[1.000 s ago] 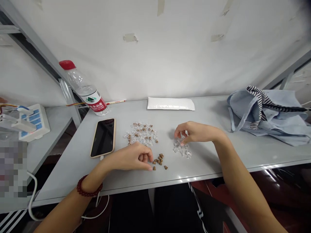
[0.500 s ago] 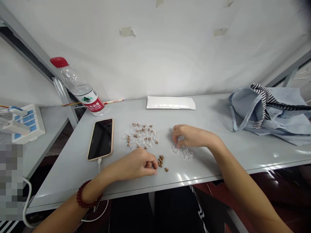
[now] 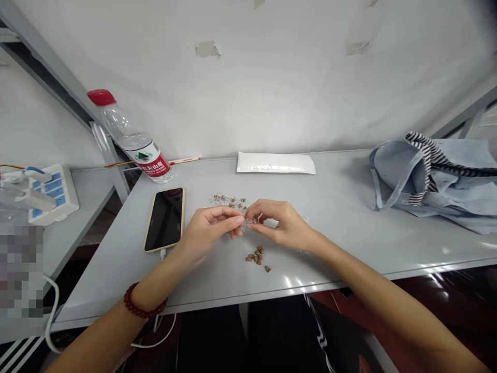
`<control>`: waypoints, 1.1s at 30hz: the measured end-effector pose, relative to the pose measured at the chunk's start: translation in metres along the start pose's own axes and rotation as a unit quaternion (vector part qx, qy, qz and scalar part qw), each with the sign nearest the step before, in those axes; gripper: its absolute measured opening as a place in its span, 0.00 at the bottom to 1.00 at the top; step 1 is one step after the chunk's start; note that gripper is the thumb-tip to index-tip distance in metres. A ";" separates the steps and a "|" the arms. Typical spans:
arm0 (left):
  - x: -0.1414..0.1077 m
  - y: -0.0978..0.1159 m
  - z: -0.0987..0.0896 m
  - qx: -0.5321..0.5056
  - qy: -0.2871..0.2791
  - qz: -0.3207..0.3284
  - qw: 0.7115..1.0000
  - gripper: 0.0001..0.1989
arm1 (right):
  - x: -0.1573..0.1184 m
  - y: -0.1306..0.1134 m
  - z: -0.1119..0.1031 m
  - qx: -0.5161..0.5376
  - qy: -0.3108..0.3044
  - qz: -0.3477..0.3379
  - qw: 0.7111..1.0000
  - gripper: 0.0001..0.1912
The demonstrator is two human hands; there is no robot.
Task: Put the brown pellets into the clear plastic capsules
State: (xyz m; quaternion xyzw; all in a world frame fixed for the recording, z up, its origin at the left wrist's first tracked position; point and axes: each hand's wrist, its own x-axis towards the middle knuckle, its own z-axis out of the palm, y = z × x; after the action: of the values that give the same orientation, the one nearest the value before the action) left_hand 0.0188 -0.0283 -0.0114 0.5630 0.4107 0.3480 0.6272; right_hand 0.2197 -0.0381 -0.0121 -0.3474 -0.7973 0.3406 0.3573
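Observation:
My left hand (image 3: 209, 230) and my right hand (image 3: 285, 223) meet over the middle of the table. Between their fingertips is a small clear bottle-like piece (image 3: 249, 223), pinched from both sides. Just below lie several small brown cork-like bits (image 3: 257, 256) in a loose group. Behind my left hand is a cluster of clear pieces with brown ends (image 3: 227, 199), partly hidden by the fingers. A few loose clear pieces (image 3: 305, 218) show beside my right hand, mostly covered by it.
A phone (image 3: 165, 220) with a cable lies left of my left hand. Behind it stands a water bottle (image 3: 149, 158) with a red cap. A white packet (image 3: 275, 163) rests by the wall, a light blue bag (image 3: 438, 176) at the right, a power strip (image 3: 54, 194) far left.
My right hand has moved left from the loose clear pieces, bringing one along. My left hand has risen from beside the brown bits to meet it, and both now pinch the piece.

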 end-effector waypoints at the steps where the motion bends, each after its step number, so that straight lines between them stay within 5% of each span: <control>1: 0.001 -0.001 -0.001 -0.010 -0.001 -0.003 1.000 0.10 | 0.000 0.000 0.001 0.001 0.004 -0.003 1.000 0.05; 11: 0.004 0.002 -0.003 -0.061 -0.019 -0.079 0.995 0.10 | -0.002 0.001 0.010 -0.041 0.053 -0.081 0.994 0.06; 14: 0.005 0.002 -0.002 -0.064 -0.069 -0.108 0.990 0.11 | -0.003 0.000 0.013 -0.054 0.067 -0.124 0.989 0.08; 18: 0.003 0.000 0.003 -0.034 -0.123 -0.053 0.990 0.09 | -0.004 -0.004 0.014 -0.040 0.077 -0.133 0.987 0.07; 25: 0.006 -0.002 0.003 0.047 -0.019 -0.038 0.998 0.10 | -0.001 0.000 0.008 -0.069 0.054 -0.084 0.993 0.06; 30: 0.011 0.005 -0.005 -0.073 0.116 -0.057 0.989 0.09 | 0.001 0.002 -0.008 -0.082 0.125 -0.058 0.987 0.05; 33: 0.010 0.010 -0.009 -0.146 0.141 -0.059 0.977 0.14 | 0.001 0.003 -0.015 -0.093 0.164 -0.050 0.981 0.04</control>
State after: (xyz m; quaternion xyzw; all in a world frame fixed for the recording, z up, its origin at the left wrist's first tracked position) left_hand 0.0147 -0.0141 -0.0031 0.3855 0.4721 0.4424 0.6579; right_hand 0.2323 -0.0311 -0.0057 -0.3902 -0.7725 0.1853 0.4654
